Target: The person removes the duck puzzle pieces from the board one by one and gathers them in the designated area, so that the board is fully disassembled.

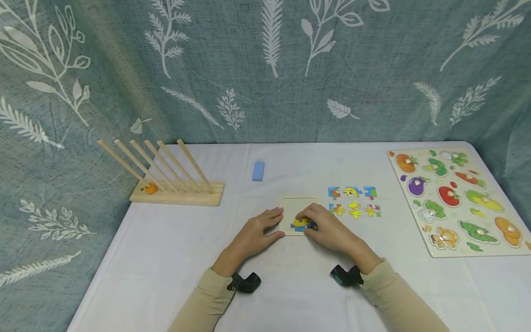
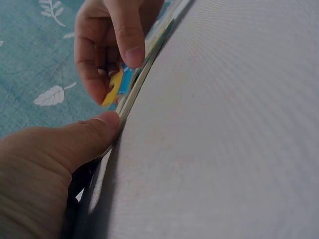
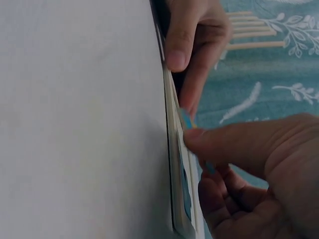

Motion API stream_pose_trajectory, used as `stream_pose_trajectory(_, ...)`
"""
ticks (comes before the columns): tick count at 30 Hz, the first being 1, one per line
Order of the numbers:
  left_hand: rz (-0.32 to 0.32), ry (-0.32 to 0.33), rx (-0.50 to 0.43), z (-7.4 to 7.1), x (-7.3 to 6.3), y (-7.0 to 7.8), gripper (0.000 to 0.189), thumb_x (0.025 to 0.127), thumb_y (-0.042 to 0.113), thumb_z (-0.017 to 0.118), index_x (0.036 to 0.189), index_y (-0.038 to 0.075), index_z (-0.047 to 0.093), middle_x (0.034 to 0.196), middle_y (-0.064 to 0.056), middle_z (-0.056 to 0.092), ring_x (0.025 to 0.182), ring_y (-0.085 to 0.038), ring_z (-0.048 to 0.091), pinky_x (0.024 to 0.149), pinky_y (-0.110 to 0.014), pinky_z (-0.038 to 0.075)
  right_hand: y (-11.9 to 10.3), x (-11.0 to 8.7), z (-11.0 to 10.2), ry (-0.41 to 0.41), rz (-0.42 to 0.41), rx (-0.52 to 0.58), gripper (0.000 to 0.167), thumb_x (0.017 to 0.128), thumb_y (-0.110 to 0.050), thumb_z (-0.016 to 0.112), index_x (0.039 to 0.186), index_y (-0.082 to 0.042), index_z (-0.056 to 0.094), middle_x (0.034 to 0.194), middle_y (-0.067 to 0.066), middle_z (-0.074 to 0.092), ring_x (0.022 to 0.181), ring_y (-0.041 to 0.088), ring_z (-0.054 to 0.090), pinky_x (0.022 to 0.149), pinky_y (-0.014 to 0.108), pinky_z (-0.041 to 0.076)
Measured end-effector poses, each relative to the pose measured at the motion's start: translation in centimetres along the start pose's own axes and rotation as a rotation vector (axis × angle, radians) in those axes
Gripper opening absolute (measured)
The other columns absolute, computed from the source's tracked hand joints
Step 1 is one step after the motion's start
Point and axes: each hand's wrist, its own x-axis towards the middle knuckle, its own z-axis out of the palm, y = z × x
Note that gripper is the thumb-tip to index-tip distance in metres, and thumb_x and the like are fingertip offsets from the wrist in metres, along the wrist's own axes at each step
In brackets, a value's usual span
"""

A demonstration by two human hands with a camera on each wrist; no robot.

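A small light wooden puzzle tray (image 1: 299, 202) lies flat in front of me. My left hand (image 1: 258, 233) rests along its left edge, fingers nearly straight and thumb at the near left corner. My right hand (image 1: 327, 226) is over the tray's right part and pinches a yellow and blue puzzle piece (image 2: 118, 87) between thumb and fingers. The piece is tilted, close over the tray floor, and partly hidden by the fingers. Several loose puzzle pieces (image 1: 355, 209) lie in two rows just right of the tray.
At the left stands a wooden base (image 1: 178, 198) with several slanting pegs and an orange bead (image 1: 151, 188) at one end. A blue block (image 1: 258, 171) lies behind the tray. A large vegetable peg board (image 1: 423, 216) covers the table's right side. A patterned curtain (image 1: 290, 92) hangs behind.
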Motion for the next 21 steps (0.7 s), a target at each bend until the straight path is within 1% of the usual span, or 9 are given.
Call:
stream_pose_trajectory(5,0.004,-0.006,-0.001,-0.1,0.0,0.0,0.053,0.084,0.024,0.071,0.127,-0.003,0.057,0.138,-0.012,0.052,0.130,-0.026,0.048,0.110,-0.040,0.038,0.0,-0.2,-0.7,0.005,0.016,0.021,0.031,0.085,-0.008,0.068,0.116,-0.007,0.064,0.113,0.003,0.059,0.097,0.016,0.055,0.087,0.037,0.051)
stream_pose_trajectory(9,0.006,-0.005,0.004,0.0,0.0,-0.1,0.053,0.085,0.025,0.071,0.127,-0.003,0.057,0.138,-0.011,0.052,0.129,-0.026,0.049,0.111,-0.039,0.038,0.3,-0.9,-1.4,0.024,0.029,0.028,0.032,0.086,-0.009,0.067,0.117,-0.009,0.064,0.113,0.003,0.058,0.096,0.015,0.055,0.085,0.036,0.051)
stream_pose_trajectory(14,-0.002,-0.004,0.009,0.0,0.0,-0.1,0.053,0.085,0.026,0.071,0.128,-0.002,0.057,0.138,-0.010,0.052,0.130,-0.025,0.048,0.111,-0.037,0.038,1.0,-2.1,-2.2,0.060,0.044,0.017,0.033,0.086,-0.010,0.067,0.118,-0.010,0.065,0.115,0.003,0.059,0.104,0.019,0.057,0.091,0.041,0.050)
stream_pose_trajectory(21,0.002,0.004,0.003,0.0,0.0,0.0,0.053,0.084,0.025,0.072,0.127,-0.003,0.057,0.138,-0.011,0.053,0.130,-0.025,0.048,0.111,-0.038,0.038,2.6,-4.3,-3.2,0.114,0.064,-0.015,0.033,0.085,-0.007,0.069,0.118,-0.008,0.065,0.114,0.005,0.060,0.108,0.024,0.057,0.092,0.045,0.050)
